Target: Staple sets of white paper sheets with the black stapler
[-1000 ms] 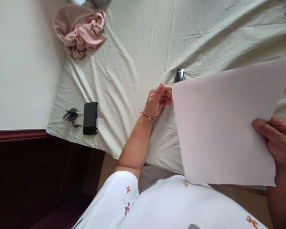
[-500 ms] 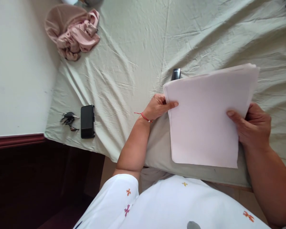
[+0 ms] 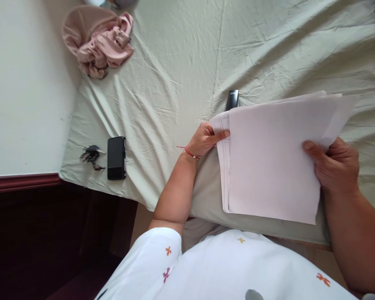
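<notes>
A stack of paper sheets [image 3: 271, 162] is held up over the bed's near edge, its blank top sheet facing me. My left hand [image 3: 207, 137] pinches the left margin, thumb on top and fingers hidden beneath. Along that side the top sheet sits shifted right, baring a strip of a lower sheet with printed lines. My right hand [image 3: 335, 162] grips the right side, thumb pressed on the blank sheet and fingers behind. Just past the stack's upper left corner lies a small black object [image 3: 232, 99], partly covered by the paper.
A pale green sheet [image 3: 174, 83] with wrinkles covers the bed. To the left lie a black phone [image 3: 116, 158] and a bunch of keys [image 3: 91, 155]. Crumpled pink cloth [image 3: 102, 43] rests at the far left, near the white wall [image 3: 21, 91].
My right hand has moved slightly right, sliding the top paper with it. A printed strip of a lower sheet now shows beside my left thumb. My left hand has barely moved.
</notes>
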`<state>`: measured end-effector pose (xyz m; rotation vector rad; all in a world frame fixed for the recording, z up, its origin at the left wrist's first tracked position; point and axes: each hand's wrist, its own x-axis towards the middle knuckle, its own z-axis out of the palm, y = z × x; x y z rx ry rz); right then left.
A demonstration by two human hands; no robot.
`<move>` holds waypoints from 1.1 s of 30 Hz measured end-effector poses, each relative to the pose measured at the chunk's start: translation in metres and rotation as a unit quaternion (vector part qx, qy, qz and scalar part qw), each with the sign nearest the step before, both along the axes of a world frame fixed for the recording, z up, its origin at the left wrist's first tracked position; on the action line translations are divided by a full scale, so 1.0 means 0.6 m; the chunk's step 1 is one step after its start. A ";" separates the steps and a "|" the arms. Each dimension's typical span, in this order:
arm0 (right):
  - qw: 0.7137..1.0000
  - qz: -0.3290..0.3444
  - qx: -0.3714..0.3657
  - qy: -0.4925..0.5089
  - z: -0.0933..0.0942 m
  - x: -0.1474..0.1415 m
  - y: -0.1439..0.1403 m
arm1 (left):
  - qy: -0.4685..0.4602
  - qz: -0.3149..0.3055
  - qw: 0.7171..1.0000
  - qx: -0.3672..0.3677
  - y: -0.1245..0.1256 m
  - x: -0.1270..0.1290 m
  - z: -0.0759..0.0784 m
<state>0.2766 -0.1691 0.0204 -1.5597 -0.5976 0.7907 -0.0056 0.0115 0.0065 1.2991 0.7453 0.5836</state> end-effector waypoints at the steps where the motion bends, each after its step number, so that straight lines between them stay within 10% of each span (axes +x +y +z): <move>1: 1.000 0.003 0.000 -0.004 0.001 0.000 0.001 | -0.009 0.001 1.000 0.006 0.000 0.001 -0.001; 33: 0.998 0.029 0.044 -0.040 -0.014 0.011 0.007 | -0.048 0.081 0.994 -0.059 0.003 0.005 -0.001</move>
